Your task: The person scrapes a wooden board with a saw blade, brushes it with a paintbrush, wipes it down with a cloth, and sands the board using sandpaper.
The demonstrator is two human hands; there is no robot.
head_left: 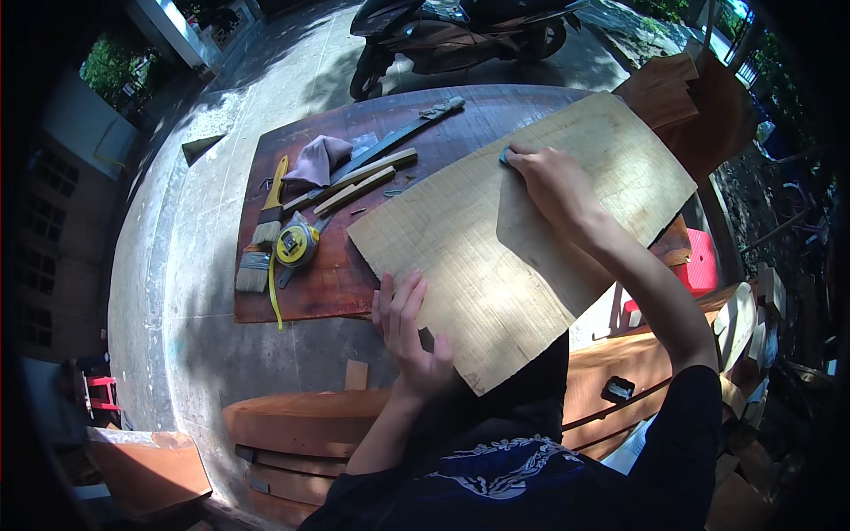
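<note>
A pale wooden board (469, 265) lies slanted across the dark red-brown table top, its lower corner sticking out past the near edge toward my body. At the board's left end, my left hand (409, 332) holds the edge, fingers along the side and thumb by the face. My right hand (553, 181) is closed and pressed on the board's upper part. A small blue-green piece (504, 157) shows at its fingertips; most of it is hidden, so its kind cannot be made out. The right arm casts a shadow over the board.
Left on the table (310, 296) are a yellow tape measure (297, 244), two brushes (268, 221), wood strips (354, 188), a cloth (317, 161) and a long flat blade-like tool (403, 133). A motorbike (460, 49) stands beyond. Curved wood pieces (305, 420) lie below; a red stool (699, 263) is right.
</note>
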